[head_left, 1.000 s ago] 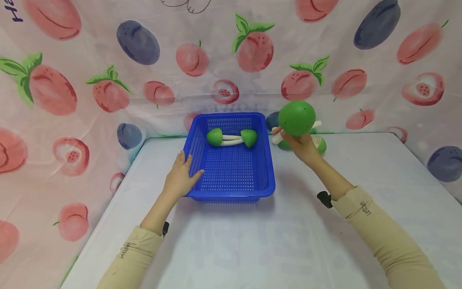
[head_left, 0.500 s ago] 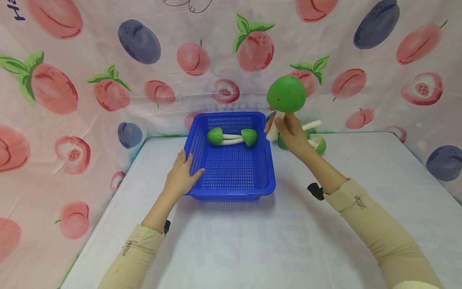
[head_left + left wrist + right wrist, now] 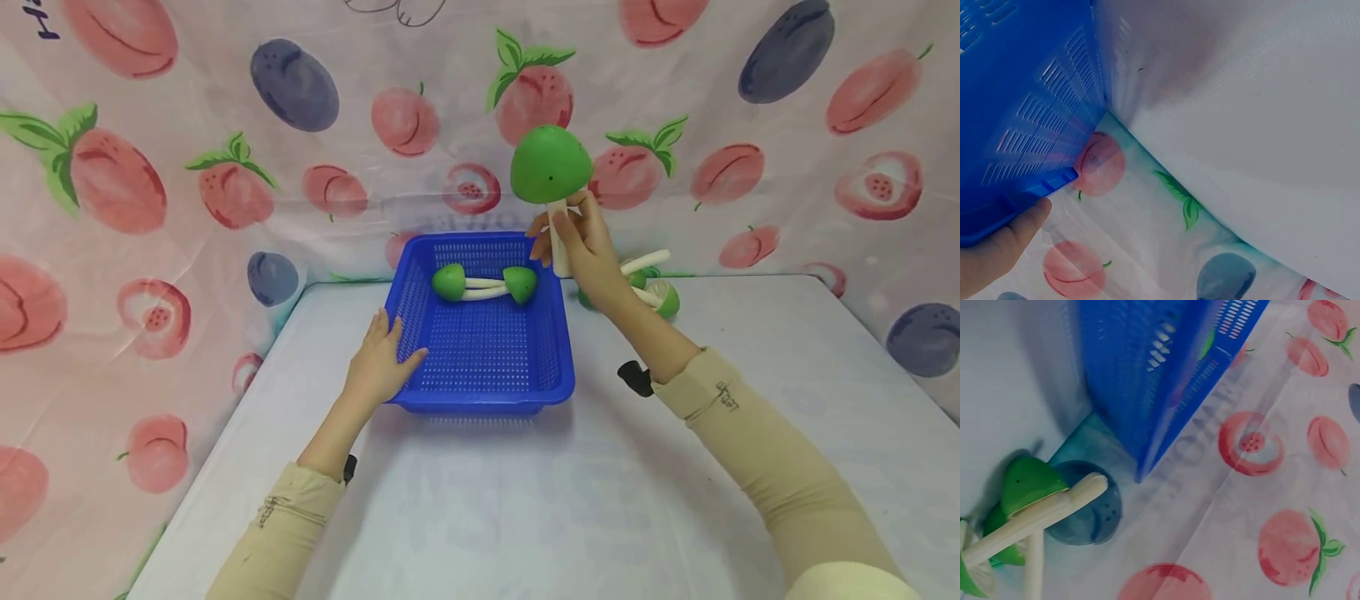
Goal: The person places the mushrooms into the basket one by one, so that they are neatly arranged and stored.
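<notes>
A toy mushroom (image 3: 551,165) with a domed green cap and pale stem is held upright above the basket's back right corner. My right hand (image 3: 594,254) pinches its stem between thumb and fingers. On the left rim of the blue plastic basket (image 3: 480,354) rests my left hand (image 3: 373,367), its fingers straight and its thumb spread over the inside. Inside, near the back wall, lie two green mushrooms, a left one (image 3: 449,282) and a right one (image 3: 519,285), their stems side by side. The held mushroom does not show in the right wrist view.
More green mushrooms (image 3: 1032,487) lie piled on the table right of the basket, partly behind my right forearm in the head view. A white cloth covers the table (image 3: 480,517). Behind it hangs a fruit-print curtain (image 3: 420,50).
My right hand has moved left and up with the mushroom, from over the pile to the basket's back right corner. The left hand stays on the rim.
</notes>
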Available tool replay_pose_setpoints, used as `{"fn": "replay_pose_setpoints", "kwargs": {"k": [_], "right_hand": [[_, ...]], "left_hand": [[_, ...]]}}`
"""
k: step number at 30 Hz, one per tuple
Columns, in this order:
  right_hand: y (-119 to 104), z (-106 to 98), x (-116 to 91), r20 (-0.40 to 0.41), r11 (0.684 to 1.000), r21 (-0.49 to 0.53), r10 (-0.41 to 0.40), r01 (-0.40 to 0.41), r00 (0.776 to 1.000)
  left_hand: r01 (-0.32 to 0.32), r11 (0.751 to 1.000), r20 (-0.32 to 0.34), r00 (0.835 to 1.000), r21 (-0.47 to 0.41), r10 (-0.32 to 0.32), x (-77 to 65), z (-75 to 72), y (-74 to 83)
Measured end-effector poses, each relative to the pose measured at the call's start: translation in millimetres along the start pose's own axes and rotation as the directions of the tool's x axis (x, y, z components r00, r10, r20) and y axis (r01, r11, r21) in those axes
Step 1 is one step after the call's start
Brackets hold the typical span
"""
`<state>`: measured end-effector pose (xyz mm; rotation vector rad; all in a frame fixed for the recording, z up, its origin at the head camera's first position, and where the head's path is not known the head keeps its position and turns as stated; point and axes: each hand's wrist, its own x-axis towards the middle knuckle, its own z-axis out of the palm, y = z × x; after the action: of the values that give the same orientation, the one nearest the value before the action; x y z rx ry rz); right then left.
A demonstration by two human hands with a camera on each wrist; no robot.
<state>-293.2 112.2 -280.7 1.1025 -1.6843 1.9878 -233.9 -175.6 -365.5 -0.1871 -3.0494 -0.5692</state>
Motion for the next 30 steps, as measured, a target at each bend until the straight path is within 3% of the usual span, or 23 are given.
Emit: {"fn": "replay_pose_setpoints", "kwargs": {"k": [10,20,30], "right_hand": [[2,25,24,-0.026,0.997,0.072,-0.016,0.018,1.000],[4,47,45,-0.124,0.995,0.056,0.085,-0.078,0.989],[20,61,53,-0.144,0.986,0.098,0.147,-0.133,0.979]], "left_hand": [[0.009,1.000,0.008,1.000,-0.002,-0.009,1.5,0.9,-0.2],[-0.003,1.000,-0.011,1.000,0.002,0.003,3.3,-0.3,0.0],[0.003,1.000,-0.015,1.000,-0.001,-0.003,1.9,1.2,-0.5]]}}
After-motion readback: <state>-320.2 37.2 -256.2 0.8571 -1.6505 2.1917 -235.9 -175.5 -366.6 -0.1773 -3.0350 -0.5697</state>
